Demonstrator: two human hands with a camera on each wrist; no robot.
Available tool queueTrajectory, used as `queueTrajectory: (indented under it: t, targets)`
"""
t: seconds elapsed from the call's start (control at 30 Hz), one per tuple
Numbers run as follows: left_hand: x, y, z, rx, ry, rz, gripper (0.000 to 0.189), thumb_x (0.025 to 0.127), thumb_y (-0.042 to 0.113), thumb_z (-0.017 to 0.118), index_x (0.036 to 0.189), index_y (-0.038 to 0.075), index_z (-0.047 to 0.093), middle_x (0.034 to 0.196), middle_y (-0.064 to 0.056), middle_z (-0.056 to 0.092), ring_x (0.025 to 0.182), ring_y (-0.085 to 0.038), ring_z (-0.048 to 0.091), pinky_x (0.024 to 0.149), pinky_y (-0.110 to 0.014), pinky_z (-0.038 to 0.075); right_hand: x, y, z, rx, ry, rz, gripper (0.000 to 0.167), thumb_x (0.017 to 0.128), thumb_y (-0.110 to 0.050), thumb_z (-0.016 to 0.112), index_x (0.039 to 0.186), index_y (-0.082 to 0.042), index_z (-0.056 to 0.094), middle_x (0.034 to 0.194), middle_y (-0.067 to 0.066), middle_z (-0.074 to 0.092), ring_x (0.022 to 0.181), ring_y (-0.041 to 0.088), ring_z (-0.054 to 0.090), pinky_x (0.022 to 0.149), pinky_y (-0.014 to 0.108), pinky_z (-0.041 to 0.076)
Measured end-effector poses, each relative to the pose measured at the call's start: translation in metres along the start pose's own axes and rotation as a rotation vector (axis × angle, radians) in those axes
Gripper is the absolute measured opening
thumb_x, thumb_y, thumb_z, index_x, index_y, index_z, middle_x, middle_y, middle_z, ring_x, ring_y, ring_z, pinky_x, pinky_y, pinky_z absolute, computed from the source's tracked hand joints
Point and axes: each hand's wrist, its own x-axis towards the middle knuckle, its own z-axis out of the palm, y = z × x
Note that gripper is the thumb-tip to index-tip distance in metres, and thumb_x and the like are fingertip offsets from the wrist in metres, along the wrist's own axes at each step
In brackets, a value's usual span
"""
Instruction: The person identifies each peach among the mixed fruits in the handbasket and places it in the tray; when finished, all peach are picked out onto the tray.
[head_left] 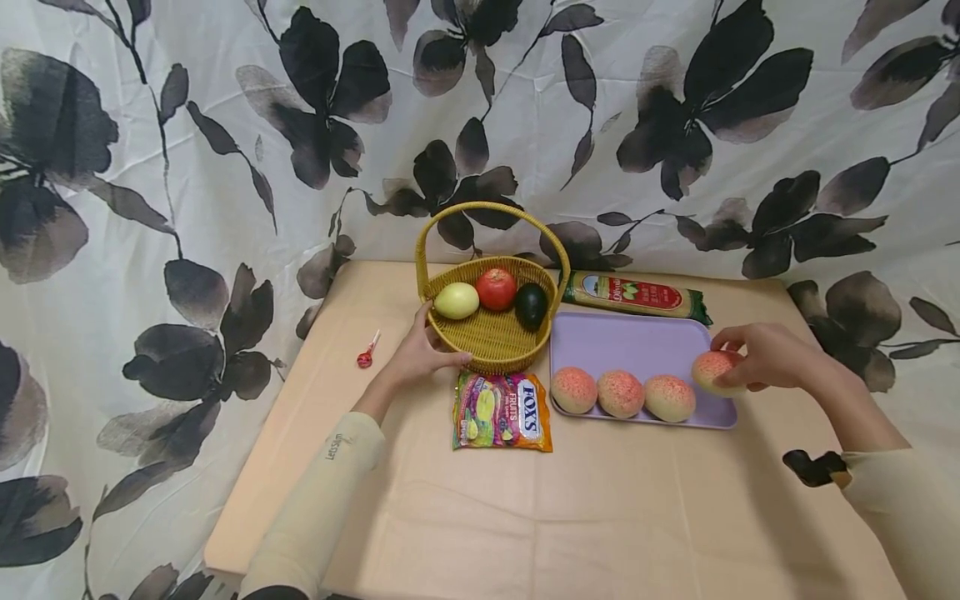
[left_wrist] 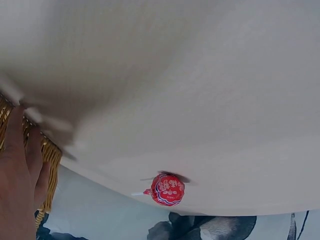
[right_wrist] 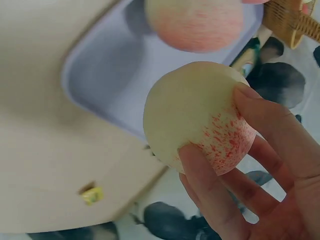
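My left hand [head_left: 423, 350] holds the yellow wicker basket [head_left: 491, 354] at its left front side, thumb along the front. In the left wrist view its fingers lie against the wicker wall [left_wrist: 51, 155]. Inside the basket are a pale yellow-green fruit [head_left: 456, 301], a red round fruit [head_left: 496, 289] and a dark avocado [head_left: 531, 306]. My right hand [head_left: 776, 357] pinches a peach [right_wrist: 195, 115] between thumb and fingers, over the right end of the purple tray [head_left: 630, 333]. Three more peaches [head_left: 620, 393] sit in a row along the tray's front edge.
A colourful Fox's candy bag [head_left: 501, 412] lies in front of the basket. Behind the tray is a long green-and-gold package [head_left: 633, 297]. A red lollipop [head_left: 365, 358] lies left of my left hand. The right wrist view shows a small yellow item [right_wrist: 92, 195] beyond the tray.
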Motion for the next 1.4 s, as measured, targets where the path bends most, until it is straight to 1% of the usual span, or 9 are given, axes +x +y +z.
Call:
queueTrajectory:
  t: [0.2, 0.4, 0.53, 0.7, 0.97, 1.17, 1.27, 1.33, 1.4]
  targets:
    - [0.001, -0.001, 0.001, 0.013, 0.003, -0.011, 0.132, 0.077, 0.03, 0.095, 0.166, 0.013, -0.002, 0.171, -0.02, 0.02, 0.157, -0.038, 0.03, 0.128, -0.047, 0.027, -0.003, 0.017, 0.009, 0.028, -0.074, 0.037, 0.059, 0.08, -0.026, 0.091, 0.123, 0.004, 0.064, 0.107, 0.021, 0.062, 0.072, 0.017, 0.063, 0.063, 0.033, 0.063]
    - [0.001, -0.002, 0.001, 0.004, 0.001, -0.008, 0.133, 0.077, 0.028, 0.095, 0.166, 0.012, -0.002, 0.171, -0.021, 0.02, 0.157, -0.039, 0.029, 0.128, -0.048, 0.028, -0.003, 0.024, 0.018, 0.093, -0.153, 0.061, 0.057, 0.081, -0.021, 0.09, 0.124, 0.004, 0.062, 0.109, 0.022, 0.061, 0.081, 0.02, 0.061, 0.067, 0.036, 0.064]
    - [0.001, -0.002, 0.002, 0.003, -0.001, -0.003, 0.132, 0.077, 0.028, 0.095, 0.166, 0.012, -0.003, 0.171, -0.021, 0.02, 0.157, -0.04, 0.029, 0.128, -0.048, 0.027, -0.002, 0.026, 0.023, 0.116, -0.177, 0.071, 0.054, 0.082, -0.019, 0.089, 0.124, 0.003, 0.062, 0.111, 0.022, 0.061, 0.085, 0.022, 0.06, 0.068, 0.037, 0.065]
    - [0.0, -0.002, 0.002, -0.001, -0.005, -0.008, 0.132, 0.078, 0.028, 0.094, 0.166, 0.014, -0.003, 0.172, -0.02, 0.02, 0.157, -0.038, 0.028, 0.128, -0.048, 0.028, 0.0, 0.027, 0.028, 0.116, -0.181, 0.07, 0.055, 0.081, -0.017, 0.089, 0.124, 0.004, 0.062, 0.111, 0.023, 0.061, 0.086, 0.022, 0.059, 0.067, 0.037, 0.064]
    - [-0.002, 0.003, 0.002, 0.002, -0.002, -0.011, 0.131, 0.078, 0.026, 0.094, 0.166, 0.013, -0.003, 0.172, -0.02, 0.018, 0.157, -0.04, 0.027, 0.128, -0.048, 0.027, 0.001, 0.024, 0.031, 0.1, -0.187, 0.075, 0.055, 0.081, -0.016, 0.089, 0.124, 0.004, 0.06, 0.11, 0.023, 0.06, 0.087, 0.023, 0.058, 0.068, 0.037, 0.064]
    - [-0.002, 0.003, 0.0, -0.02, -0.013, -0.017, 0.131, 0.08, 0.024, 0.092, 0.167, 0.016, -0.006, 0.174, -0.018, 0.012, 0.159, -0.04, 0.021, 0.13, -0.051, 0.022, 0.001, 0.022, 0.033, 0.113, -0.19, 0.093, 0.057, 0.082, -0.015, 0.088, 0.126, 0.005, 0.057, 0.112, 0.024, 0.058, 0.09, 0.025, 0.058, 0.07, 0.039, 0.065]
    - [-0.002, 0.003, 0.0, -0.023, -0.016, -0.02, 0.131, 0.08, 0.024, 0.093, 0.167, 0.016, -0.006, 0.174, -0.019, 0.012, 0.159, -0.04, 0.022, 0.13, -0.051, 0.022, 0.001, 0.023, 0.034, 0.112, -0.19, 0.1, 0.058, 0.083, -0.015, 0.087, 0.127, 0.005, 0.056, 0.113, 0.026, 0.057, 0.091, 0.026, 0.058, 0.071, 0.04, 0.064]
    - [-0.002, 0.002, 0.0, -0.018, -0.015, -0.02, 0.132, 0.08, 0.025, 0.093, 0.166, 0.016, -0.007, 0.173, -0.019, 0.013, 0.158, -0.04, 0.024, 0.129, -0.05, 0.024, 0.002, 0.024, 0.036, 0.076, -0.172, 0.08, 0.058, 0.082, -0.016, 0.088, 0.126, 0.005, 0.057, 0.113, 0.026, 0.059, 0.092, 0.027, 0.058, 0.073, 0.04, 0.063]
    - [-0.002, 0.003, 0.0, -0.014, -0.011, -0.018, 0.132, 0.079, 0.026, 0.093, 0.166, 0.015, -0.006, 0.173, -0.019, 0.015, 0.158, -0.039, 0.026, 0.129, -0.049, 0.026, 0.003, 0.025, 0.038, 0.033, -0.153, 0.058, 0.058, 0.08, -0.017, 0.089, 0.125, 0.005, 0.058, 0.112, 0.026, 0.061, 0.094, 0.03, 0.058, 0.076, 0.043, 0.061]
